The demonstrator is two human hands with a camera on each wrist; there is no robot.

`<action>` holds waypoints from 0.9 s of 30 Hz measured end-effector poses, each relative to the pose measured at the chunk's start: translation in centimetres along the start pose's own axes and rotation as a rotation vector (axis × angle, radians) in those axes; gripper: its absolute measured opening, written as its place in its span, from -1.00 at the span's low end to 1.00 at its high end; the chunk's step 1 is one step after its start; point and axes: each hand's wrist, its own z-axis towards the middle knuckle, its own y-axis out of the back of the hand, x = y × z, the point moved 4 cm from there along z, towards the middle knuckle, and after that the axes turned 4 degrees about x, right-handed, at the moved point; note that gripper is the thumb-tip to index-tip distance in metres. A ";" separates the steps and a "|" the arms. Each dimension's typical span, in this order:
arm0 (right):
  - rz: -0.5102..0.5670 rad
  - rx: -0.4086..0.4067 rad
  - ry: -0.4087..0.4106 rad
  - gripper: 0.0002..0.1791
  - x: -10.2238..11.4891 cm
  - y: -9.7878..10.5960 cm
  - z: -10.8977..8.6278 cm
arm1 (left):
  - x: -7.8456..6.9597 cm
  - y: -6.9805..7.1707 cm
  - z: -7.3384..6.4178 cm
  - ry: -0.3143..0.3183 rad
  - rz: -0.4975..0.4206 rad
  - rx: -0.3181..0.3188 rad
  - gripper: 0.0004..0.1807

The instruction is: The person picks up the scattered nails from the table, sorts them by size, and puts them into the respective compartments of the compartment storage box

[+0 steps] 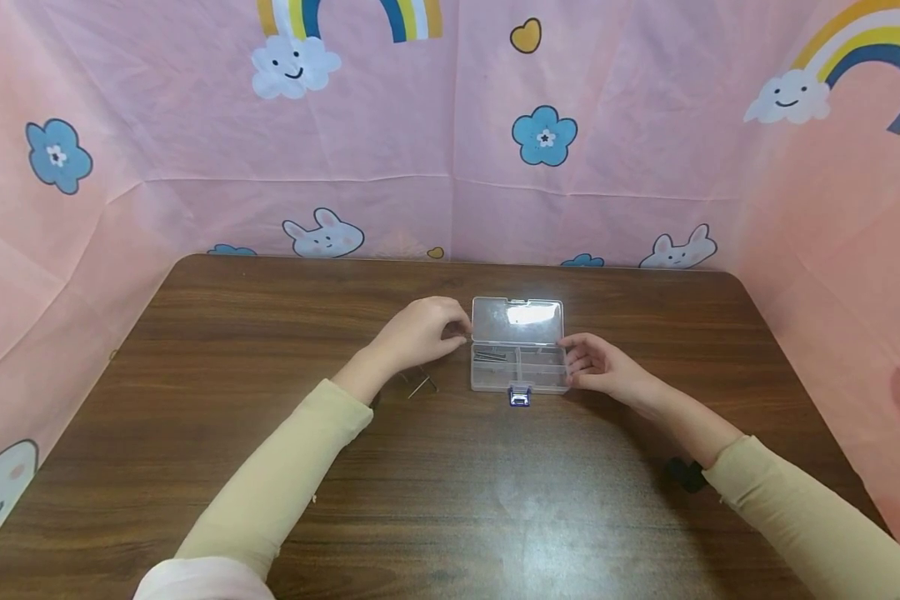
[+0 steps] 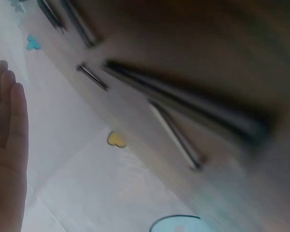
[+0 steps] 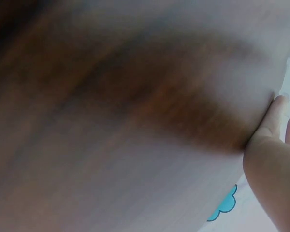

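A clear plastic compartment box (image 1: 495, 386) lies on the table with its lid raised at the back and a blue-edged latch (image 1: 520, 397) in front. Thin metal pieces (image 1: 490, 357) lie in its left part. My right hand (image 1: 603, 367) grips the box's right end, thumb near the front corner and fingers toward the hinge. My left hand (image 1: 423, 329) is beside the lid's left edge, fingertips right at it, nothing visible in its fingers. Metal nails (image 1: 423, 384) lie on the table below that hand; the left wrist view shows several nails (image 2: 176, 135), some blurred.
The brown wooden table (image 1: 420, 483) meets a pink printed cloth (image 1: 390, 150) at the back and sides. A small dark object (image 1: 686, 474) shows beside the right sleeve. Light glares off the tabletop in front of the box.
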 end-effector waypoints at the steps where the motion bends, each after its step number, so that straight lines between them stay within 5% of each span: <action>1: -0.001 -0.001 0.001 -0.37 0.0 0.0 0.0 | 0.2 0.1 -0.2 0.011 -0.002 0.001 -0.88; 12: -0.003 0.001 0.053 -0.38 0.2 -0.2 -0.2 | 2.1 1.0 -2.4 0.061 0.014 0.023 -0.92; 27: 0.004 -0.002 0.005 -0.38 0.3 -0.1 -0.2 | 3.8 2.2 -5.8 0.096 0.024 0.009 -0.91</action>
